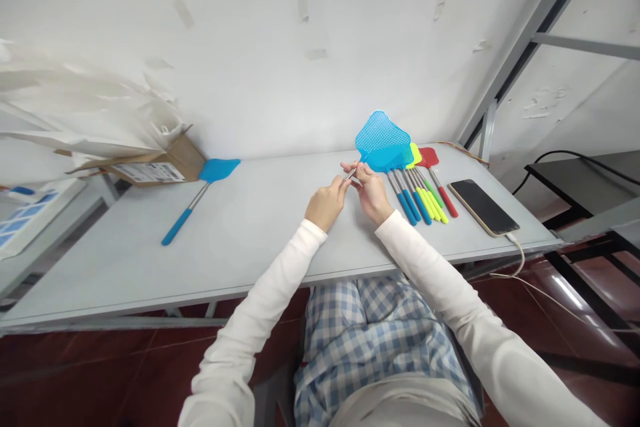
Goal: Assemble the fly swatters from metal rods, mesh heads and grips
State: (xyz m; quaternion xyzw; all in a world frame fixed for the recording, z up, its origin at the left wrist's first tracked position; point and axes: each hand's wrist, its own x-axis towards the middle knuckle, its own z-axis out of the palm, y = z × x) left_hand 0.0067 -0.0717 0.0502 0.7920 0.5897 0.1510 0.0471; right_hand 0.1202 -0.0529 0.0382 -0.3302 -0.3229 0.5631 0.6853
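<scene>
Both hands hold one blue fly swatter [381, 137], its perforated head raised above the table and tilted up toward the wall. My left hand [325, 203] is closed around the handle end, which its fingers hide. Just below the swatter's head, my right hand [371, 192] grips the metal rod. To the right of my right hand lies a row of several fly swatters with blue, yellow, green and red grips, among them a red swatter [429, 157]. Another blue swatter [181, 225] lies alone on the left part of the table.
A phone [484, 207] with a white charging cable [520, 257] rests at the table's right end. On the left, an open cardboard box [150, 165] stands against the wall beside a white tray [30, 220]. The grey table [260, 227] backs onto a white wall.
</scene>
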